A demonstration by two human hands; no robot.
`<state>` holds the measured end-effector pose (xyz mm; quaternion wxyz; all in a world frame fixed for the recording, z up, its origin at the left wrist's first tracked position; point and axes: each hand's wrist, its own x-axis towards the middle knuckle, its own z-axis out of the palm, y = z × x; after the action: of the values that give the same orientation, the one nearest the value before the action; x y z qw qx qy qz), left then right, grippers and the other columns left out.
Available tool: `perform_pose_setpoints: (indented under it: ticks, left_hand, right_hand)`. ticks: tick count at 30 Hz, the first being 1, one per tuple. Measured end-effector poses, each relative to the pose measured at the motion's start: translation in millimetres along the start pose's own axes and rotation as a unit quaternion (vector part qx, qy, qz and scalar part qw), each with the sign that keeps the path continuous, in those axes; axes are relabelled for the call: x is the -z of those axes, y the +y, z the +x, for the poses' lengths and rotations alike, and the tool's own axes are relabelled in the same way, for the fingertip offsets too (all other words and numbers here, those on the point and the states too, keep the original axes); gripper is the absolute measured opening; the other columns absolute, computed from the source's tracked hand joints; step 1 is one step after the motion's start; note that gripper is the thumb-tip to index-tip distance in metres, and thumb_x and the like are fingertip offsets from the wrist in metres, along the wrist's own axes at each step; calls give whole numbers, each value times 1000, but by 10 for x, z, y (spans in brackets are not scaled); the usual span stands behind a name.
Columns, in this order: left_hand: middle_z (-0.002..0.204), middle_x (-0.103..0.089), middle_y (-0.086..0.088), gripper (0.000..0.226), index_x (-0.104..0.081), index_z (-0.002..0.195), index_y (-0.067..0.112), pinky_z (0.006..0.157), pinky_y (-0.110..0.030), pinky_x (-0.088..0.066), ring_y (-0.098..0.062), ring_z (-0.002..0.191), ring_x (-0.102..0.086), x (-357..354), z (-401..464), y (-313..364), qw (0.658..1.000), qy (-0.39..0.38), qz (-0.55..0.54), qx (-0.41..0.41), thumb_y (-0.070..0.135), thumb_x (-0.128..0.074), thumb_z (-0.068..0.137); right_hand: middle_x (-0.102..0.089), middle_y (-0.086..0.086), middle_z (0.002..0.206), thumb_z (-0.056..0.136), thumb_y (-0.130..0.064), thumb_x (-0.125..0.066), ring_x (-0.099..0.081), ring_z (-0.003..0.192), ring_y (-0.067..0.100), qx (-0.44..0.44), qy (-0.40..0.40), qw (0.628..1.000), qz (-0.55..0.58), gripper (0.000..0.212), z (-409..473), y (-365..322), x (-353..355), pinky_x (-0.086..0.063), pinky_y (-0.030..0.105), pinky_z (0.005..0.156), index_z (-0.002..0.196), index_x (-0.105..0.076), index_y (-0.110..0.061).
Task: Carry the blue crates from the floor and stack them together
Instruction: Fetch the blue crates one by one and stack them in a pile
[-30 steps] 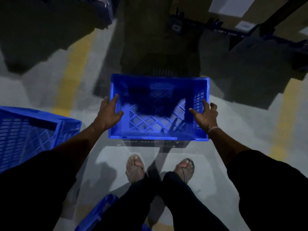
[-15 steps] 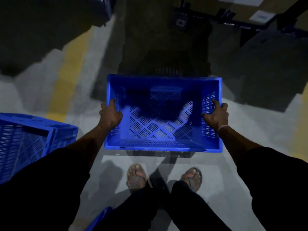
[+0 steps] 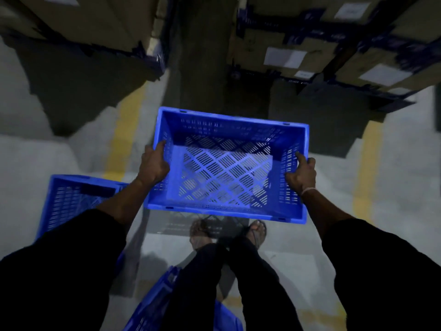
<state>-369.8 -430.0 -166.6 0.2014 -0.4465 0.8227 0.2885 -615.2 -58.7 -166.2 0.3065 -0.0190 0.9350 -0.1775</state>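
Crate carried level above the floor (image 3: 393, 187), between shelving rows.
I see the crate (image 3: 226, 168) held by its short sides for balance: left hand (image 3: 154, 164) and right hand (image 3: 301, 175) each clamp a wall; another crate (image 3: 71, 201) sits left.

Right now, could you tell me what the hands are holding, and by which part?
One blue crate: left hand grips its left side wall, right hand its right side wall.
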Motion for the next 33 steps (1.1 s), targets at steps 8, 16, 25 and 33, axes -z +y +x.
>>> perform_pose_setpoints:
  ticks: [8,16,25,33]
  left_hand:
    - [125,-37,-23,81,-28,158,21,82,-47,-49,-47,99,-55,1506,-1466,571,995,-11,30,-95,13,-51,80]
    - [138,-33,-18,77,-17,161,26,66,-37,-38,-44,88,-59,2289,-2355,1176,967,0,126,-223,32,-52,93]
    - [147,-32,-26,78,-17,163,21,70,-42,-41,-50,102,-58,2157,-2367,2196,925,28,169,-340,11,-55,95]
    - [132,-39,-19,85,-12,162,27,85,-52,-54,-44,100,-60,1811,-2261,3512,885,-35,160,-437,15,-56,91]
  right_hand:
    - [-37,11,132,80,-8,-60,-58,101,45,38,42,998,18,70,-1497,-243,1555,-51,54,90,145,-40,-25]
    - [-38,17,134,85,-1,-54,-58,103,43,73,103,992,16,69,-2657,49,2546,-50,45,85,150,-35,-16]
    - [-40,19,130,88,1,-48,-56,101,41,9,185,977,105,65,-3035,751,2851,-45,38,83,149,-37,-15]
    - [-43,19,121,92,-2,-45,-56,99,38,-79,259,943,193,58,-3172,1567,3251,-40,32,87,148,-40,-18]
